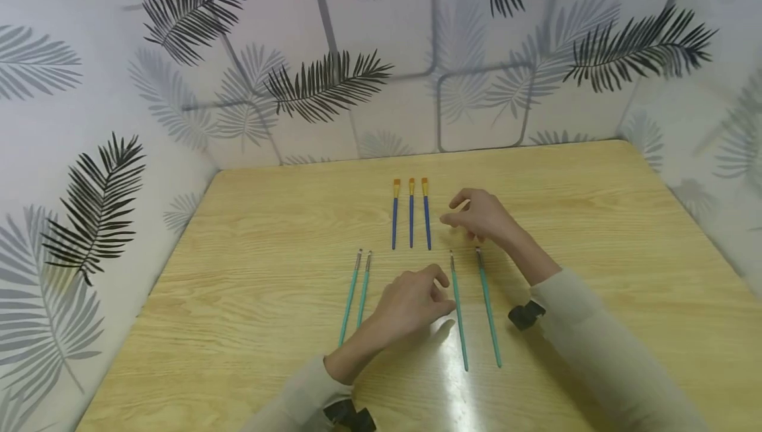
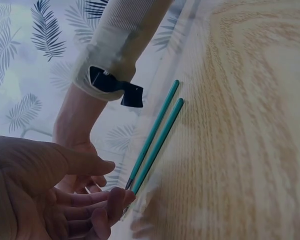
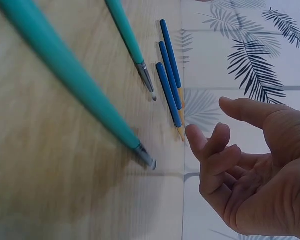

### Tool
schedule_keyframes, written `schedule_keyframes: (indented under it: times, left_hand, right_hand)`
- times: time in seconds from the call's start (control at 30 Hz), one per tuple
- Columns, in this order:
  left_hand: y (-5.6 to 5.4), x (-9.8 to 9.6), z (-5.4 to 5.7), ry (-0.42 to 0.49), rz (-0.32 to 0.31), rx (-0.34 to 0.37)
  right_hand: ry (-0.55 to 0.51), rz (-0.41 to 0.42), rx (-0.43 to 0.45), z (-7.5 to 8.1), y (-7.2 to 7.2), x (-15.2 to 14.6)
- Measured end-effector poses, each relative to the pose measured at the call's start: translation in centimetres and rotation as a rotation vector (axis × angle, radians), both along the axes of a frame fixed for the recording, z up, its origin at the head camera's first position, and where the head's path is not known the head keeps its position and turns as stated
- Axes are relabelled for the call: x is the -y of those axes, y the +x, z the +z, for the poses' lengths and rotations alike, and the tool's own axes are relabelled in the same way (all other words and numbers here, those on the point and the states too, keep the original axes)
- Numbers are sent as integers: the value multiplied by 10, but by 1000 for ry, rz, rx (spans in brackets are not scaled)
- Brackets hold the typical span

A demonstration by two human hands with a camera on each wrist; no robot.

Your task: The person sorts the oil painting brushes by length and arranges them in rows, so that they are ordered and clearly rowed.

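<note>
My left hand (image 1: pixel 411 300) hovers over the table with its fingers loosely bent and nothing in them. Its thumb and index tips come close to a thin teal paintbrush (image 1: pixel 460 326). Beside that brush lies another teal paintbrush (image 1: pixel 489 316), whose metal-collared tip is just below my right hand (image 1: pixel 479 215). The right hand is also empty, thumb and fingers apart, to the right of three blue-handled paintbrushes (image 1: pixel 411 220) with orange bristles. In the right wrist view, the right hand (image 3: pixel 255 170) shows its bare palm. Two more teal paintbrushes (image 1: pixel 351 300) lie left of my left hand, which partly covers one.
The wooden table (image 1: pixel 250 233) has a light grain and ends at a wall (image 1: pixel 387 114) papered with dark and grey leaves. Both cream sleeves (image 1: pixel 601 339) carry a small black device (image 1: pixel 526 315) at the cuff. A bright reflection lies near the front.
</note>
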State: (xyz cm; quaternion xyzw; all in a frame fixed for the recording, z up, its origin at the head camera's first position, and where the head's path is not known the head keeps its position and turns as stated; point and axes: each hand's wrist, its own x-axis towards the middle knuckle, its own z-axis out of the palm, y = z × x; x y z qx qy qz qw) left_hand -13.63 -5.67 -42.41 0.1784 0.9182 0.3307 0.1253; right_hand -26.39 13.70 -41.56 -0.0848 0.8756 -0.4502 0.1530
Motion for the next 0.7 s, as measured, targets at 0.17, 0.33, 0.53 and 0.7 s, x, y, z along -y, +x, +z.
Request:
schedule_keyframes:
  times: [0.17, 0.33, 0.53, 0.7]
  left_hand:
    - [-2, -3, -2, 1, 4, 12]
    - [-4, -5, -3, 2, 12, 23]
    - [-5, -7, -6, 1, 31, 39]
    - [-6, -9, -6, -12, 42, 44]
  right_hand:
    - [-20, 14, 18, -2, 9, -11]
    - [-20, 14, 21, -2, 17, -17]
    - [-31, 26, 23, -3, 27, -24]
    - [-32, 41, 21, -3, 34, -31]
